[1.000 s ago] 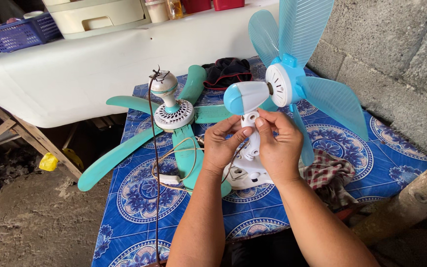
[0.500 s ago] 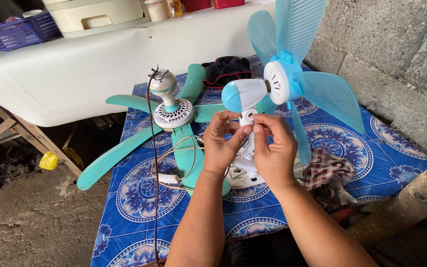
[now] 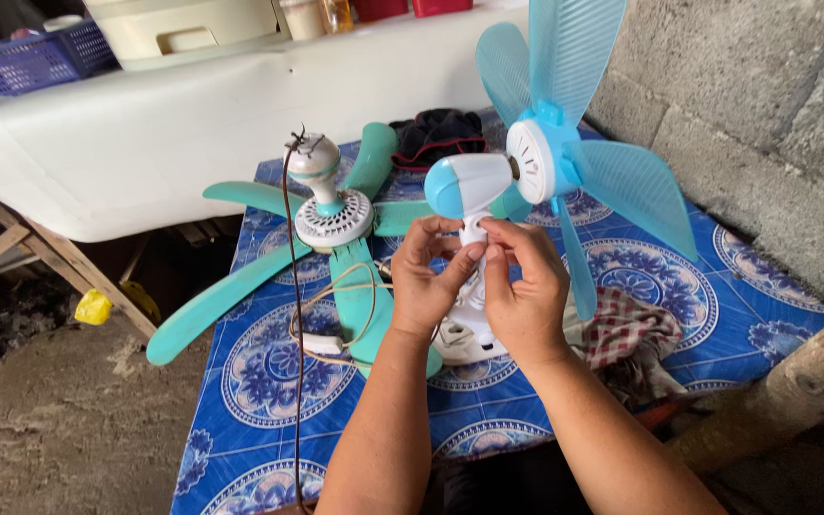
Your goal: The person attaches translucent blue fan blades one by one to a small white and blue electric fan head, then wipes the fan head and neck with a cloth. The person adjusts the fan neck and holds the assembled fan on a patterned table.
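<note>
Bench (image 3: 269,448): low bench under a blue cloth with round flower patterns, set against a grey block wall (image 3: 746,105); it carries everything below.
Behind the bench: a long white-covered surface (image 3: 174,124) with a blue plastic basket (image 3: 35,59) and a cream plastic box (image 3: 183,24) on it.
Teal fan (image 3: 336,224): teal-bladed ceiling-type fan with a white vented hub, lying flat on the left half of the bench, hub stem up; one blade overhangs the left edge.
Small fan (image 3: 536,162): light blue and white plastic desk fan, translucent blue blades bare with no guard, standing upright on its white base at mid-bench, just right of the teal fan.
Cloths: a dark cloth (image 3: 436,133) at the far edge; a checked red and white rag (image 3: 627,329) touching the small fan's base on its right.
Cord (image 3: 336,315): beige cord looped over a teal blade, near the left wrist.
Left hand (image 3: 426,281): fingers curled onto the left side of the white neck of the small fan, thumb pressed on it.
Right hand (image 3: 525,286): fingers pinched on the neck's upper right side, just under the motor housing; whether something small sits in the pinch, cannot tell.
</note>
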